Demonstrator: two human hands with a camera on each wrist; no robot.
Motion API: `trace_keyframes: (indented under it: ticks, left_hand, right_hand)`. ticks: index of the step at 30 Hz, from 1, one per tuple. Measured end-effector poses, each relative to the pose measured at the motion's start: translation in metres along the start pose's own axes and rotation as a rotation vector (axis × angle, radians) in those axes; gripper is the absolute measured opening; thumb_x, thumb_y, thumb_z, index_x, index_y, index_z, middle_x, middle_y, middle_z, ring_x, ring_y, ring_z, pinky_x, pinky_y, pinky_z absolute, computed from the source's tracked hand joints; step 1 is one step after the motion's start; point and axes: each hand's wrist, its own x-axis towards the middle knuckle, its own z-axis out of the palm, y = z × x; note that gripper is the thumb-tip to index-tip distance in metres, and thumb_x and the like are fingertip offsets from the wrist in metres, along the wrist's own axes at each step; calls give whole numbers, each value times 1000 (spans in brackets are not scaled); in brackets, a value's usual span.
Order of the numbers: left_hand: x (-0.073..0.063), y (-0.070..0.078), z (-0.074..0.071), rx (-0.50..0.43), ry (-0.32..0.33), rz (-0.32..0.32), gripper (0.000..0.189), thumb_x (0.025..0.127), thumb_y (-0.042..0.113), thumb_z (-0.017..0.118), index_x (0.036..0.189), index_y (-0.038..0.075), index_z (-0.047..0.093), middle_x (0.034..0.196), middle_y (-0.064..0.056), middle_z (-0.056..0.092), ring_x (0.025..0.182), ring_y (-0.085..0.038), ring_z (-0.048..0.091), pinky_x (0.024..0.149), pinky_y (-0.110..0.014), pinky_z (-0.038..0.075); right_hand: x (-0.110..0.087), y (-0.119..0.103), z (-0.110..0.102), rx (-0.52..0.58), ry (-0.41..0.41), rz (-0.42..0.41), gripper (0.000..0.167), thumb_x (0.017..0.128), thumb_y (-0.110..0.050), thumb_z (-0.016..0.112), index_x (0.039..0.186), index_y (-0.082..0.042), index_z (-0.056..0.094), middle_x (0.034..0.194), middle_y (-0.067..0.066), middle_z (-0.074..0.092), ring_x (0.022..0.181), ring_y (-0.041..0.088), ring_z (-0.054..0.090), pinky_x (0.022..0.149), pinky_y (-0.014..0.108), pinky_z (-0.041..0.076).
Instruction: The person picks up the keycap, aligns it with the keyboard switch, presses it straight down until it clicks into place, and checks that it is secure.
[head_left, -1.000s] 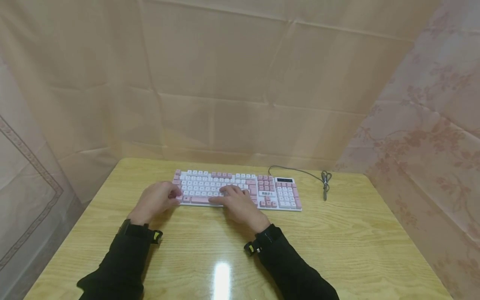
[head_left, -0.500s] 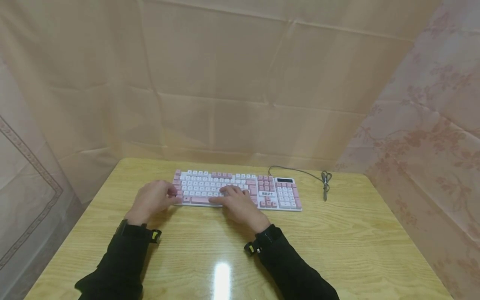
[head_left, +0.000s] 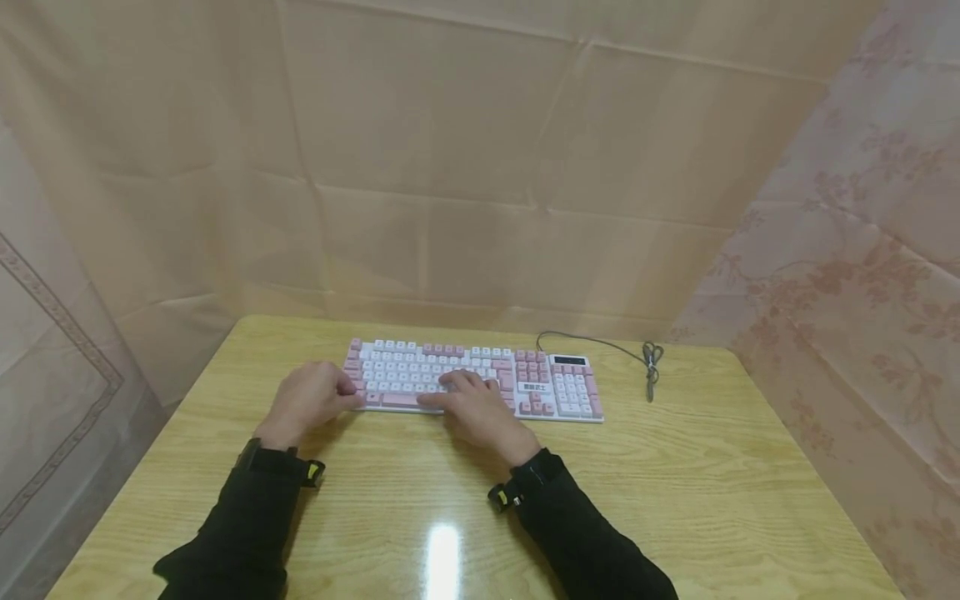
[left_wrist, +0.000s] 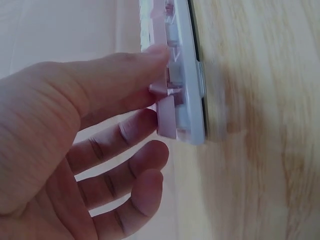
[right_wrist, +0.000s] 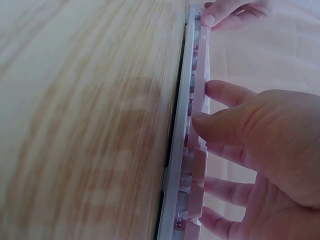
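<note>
A pink and white keyboard lies flat on the wooden table. At its lower left corner my left hand touches the pink keys. In the left wrist view, the left thumb lies against a keycap, with the other fingers loosely bent beside it. My right hand rests over the keyboard's middle right, its thumb on the long pink space bar. Seen from the right wrist, the right fingers are spread and relaxed against the keys. Neither hand lifts anything.
A grey cable runs from the keyboard's back edge to a tied bundle on the right. Beige cloth hangs behind the table, and a floral cloth hangs at the right side.
My left hand has drawn slightly left off the keys, then come back a little to the right, still at the keyboard's lower left corner. The right hand and keyboard stay put.
</note>
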Motion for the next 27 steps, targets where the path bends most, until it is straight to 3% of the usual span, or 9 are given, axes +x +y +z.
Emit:
trace_keyframes:
  ticks: [8, 19, 27]
  left_hand:
    - [-1, 4, 2, 11, -3, -17, 11, 85, 20, 83, 84, 9, 81, 72, 3, 63, 63, -17, 48, 57, -31, 36]
    - [-2, 2, 2, 3, 21, 17, 10, 86, 18, 82, 79, 11, 82, 66, 4, 53, 60, -16, 43, 54, -31, 30]
    - [-2, 4, 1, 11, 27, -5, 11, 85, 19, 83, 84, 8, 83, 70, 3, 59, 61, -16, 46, 54, -31, 32]
  right_hand:
    - [-1, 0, -1, -5, -2, -9, 51, 97, -10, 65, 139, -37, 62, 145, 7, 53, 132, 30, 48, 99, 57, 44]
    - [-1, 0, -1, 4, 7, -13, 49, 97, -11, 66, 138, -37, 63, 144, 8, 54, 131, 30, 49, 99, 57, 45]
    - [-1, 0, -2, 10, 0, -14, 49, 97, -12, 67, 139, -38, 62, 145, 7, 53, 133, 30, 48, 99, 57, 44]
